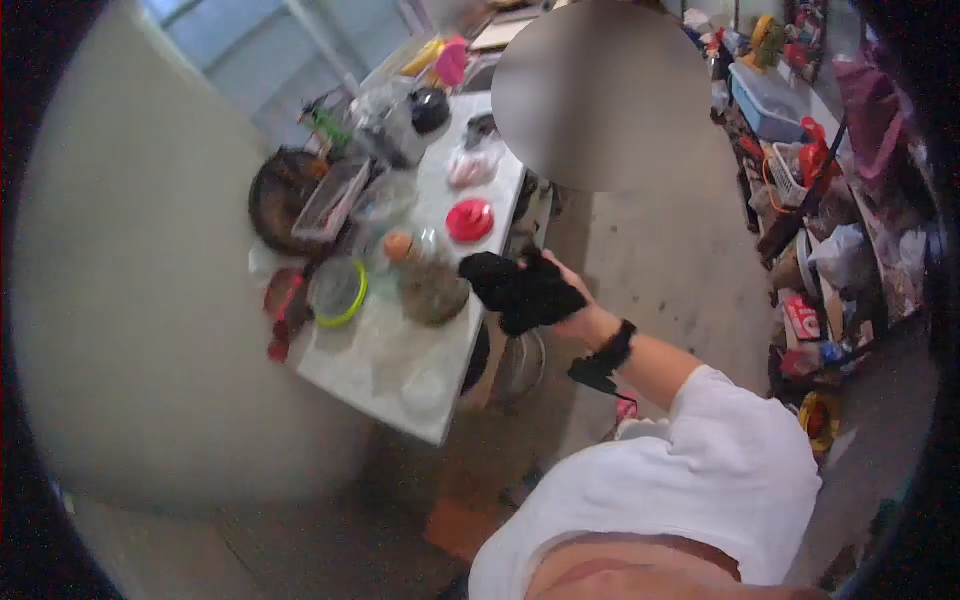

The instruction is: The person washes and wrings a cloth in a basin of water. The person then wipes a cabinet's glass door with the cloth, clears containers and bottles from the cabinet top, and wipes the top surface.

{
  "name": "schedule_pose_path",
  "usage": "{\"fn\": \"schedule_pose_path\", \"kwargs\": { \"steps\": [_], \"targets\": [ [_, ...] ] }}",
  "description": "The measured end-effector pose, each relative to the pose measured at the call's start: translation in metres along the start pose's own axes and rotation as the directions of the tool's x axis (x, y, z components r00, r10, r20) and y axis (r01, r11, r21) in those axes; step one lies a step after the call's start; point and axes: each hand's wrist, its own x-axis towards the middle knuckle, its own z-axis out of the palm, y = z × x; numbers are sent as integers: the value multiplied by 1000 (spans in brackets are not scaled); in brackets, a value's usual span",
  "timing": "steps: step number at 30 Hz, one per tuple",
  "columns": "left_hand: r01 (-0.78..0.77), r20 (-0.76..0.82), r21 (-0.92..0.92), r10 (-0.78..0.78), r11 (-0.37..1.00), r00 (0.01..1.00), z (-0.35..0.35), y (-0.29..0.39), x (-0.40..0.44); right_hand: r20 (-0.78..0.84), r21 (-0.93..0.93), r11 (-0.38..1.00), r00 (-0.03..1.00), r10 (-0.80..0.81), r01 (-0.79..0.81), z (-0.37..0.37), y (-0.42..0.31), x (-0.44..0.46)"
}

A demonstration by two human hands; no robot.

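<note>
My right hand (pixel 574 312) reaches over toward the table's edge, its fingers closed on a black, crumpled cloth-like thing (pixel 525 292). Its exact kind I cannot make out, and it hides most of my fingers. A black band (pixel 612 345) with a hanging end is around my wrist. Closest to the hand on the white table (pixel 395 370) are a red round lid (pixel 470 220), a brownish round thing (pixel 434 293) and a clear tub with a yellow-green rim (pixel 340 292). My left hand is out of view.
A clear rectangular container (pixel 333 200), a dark round pan (pixel 275 205) and several bags crowd the table's far side. Along the right stands a cluttered shelf with a blue bin (pixel 768 100) and a white basket (pixel 788 175). Floor (pixel 650 260) lies between.
</note>
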Motion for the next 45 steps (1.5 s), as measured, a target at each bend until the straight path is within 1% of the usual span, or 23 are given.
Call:
{"fn": "schedule_pose_path", "kwargs": {
  "steps": [2, 3, 4, 5, 6, 7, 9, 11, 13, 17, 19, 23, 25, 26, 27, 28, 30, 35, 37, 42, 43, 44, 45],
  "targets": [
    [209, 533, -173, -87, 962, 842, 76, 17, -38, 95, 16, 999, 994, -49, 48, -9, -85, -14],
    [285, 754, -199, -39, 938, 656, 116, 33, -52, 227, -86, 967, 950, -216, 240, -28, -132, -23],
    [335, 918, -88, -54, 938, 393, 134, 129, -80, 393, -178, 889, 859, -328, 421, -19, -166, -36],
    [270, 984, -93, 48, 958, 172, 153, 196, -82, 286, -292, 870, 904, -317, 398, -24, -200, -51],
    [111, 986, -117, 102, 987, 130, 203, 187, -99, 179, -400, 844, 934, -310, 357, -20, -232, -64],
    [53, 933, -305, 288, 951, 218, 249, 197, -118, 169, -388, 824, 911, -377, 413, -25, -260, -73],
    [-26, 941, -314, 314, 949, 124, 288, 280, -119, 152, -401, 807, 900, -408, 433, -27, -299, -92],
    [-115, 812, -563, 573, 819, 106, 339, 324, -128, 142, -316, 837, 894, -424, 447, -18, -325, -108],
    [-173, 737, -653, 671, 738, 79, 376, 371, -131, -54, -421, 711, 768, -639, 562, -14, -329, -116],
    [-292, 743, -644, 668, 707, -21, 449, 458, -130, 56, -305, 789, 837, -544, 533, -65, -382, -124],
    [-332, 667, -693, 744, 641, 44, 521, 477, -136, 165, -296, 759, 814, -557, 580, -83, -405, -126],
    [-379, 824, -505, 564, 775, 57, 615, 547, -136, 119, -397, 669, 758, -641, 628, -106, -456, -132],
    [-408, 808, -430, 544, 806, 224, 688, 569, -137, 104, -463, 595, 707, -699, 657, -109, -485, -130],
    [-441, 632, -555, 703, 705, 328, 751, 560, -141, 107, -485, 559, 680, -725, 673, -109, -503, -130],
    [-345, 821, -397, 497, 851, 280, 756, 587, -130, 100, -508, 524, 651, -753, 684, -109, -518, -128],
    [-392, 855, -319, 441, 863, 274, 772, 603, -123, 90, -531, 492, 623, -777, 690, -109, -532, -123],
    [-460, 805, -285, 471, 841, 362, 823, 614, -122, 77, -578, 424, 564, -822, 697, -104, -562, -117],
    [-562, 929, 31, 184, 826, 322, 860, 628, -110, 70, -649, 294, 439, -896, 702, -103, -649, -84],
    [-575, 932, 94, 131, 813, 337, 867, 618, -103, -147, -539, 490, 496, -856, 685, -115, -687, -68],
    [-502, 873, 425, -194, 753, 448, 863, 609, -98, -31, -261, 699, 718, -696, 666, -182, -796, -41],
    [-480, 847, 472, -229, 740, 479, 866, 598, -96, -211, -332, 637, 603, -769, 696, -197, -825, -30],
    [-346, 771, 614, -446, 709, 454, 849, 645, -88, -350, -409, 570, 454, -819, 713, -204, -859, -12],
    [-278, 688, 715, -573, 642, 445, 862, 639, -87, -299, -375, 592, 512, -805, 713, -207, -889, 2]
  ]
}}
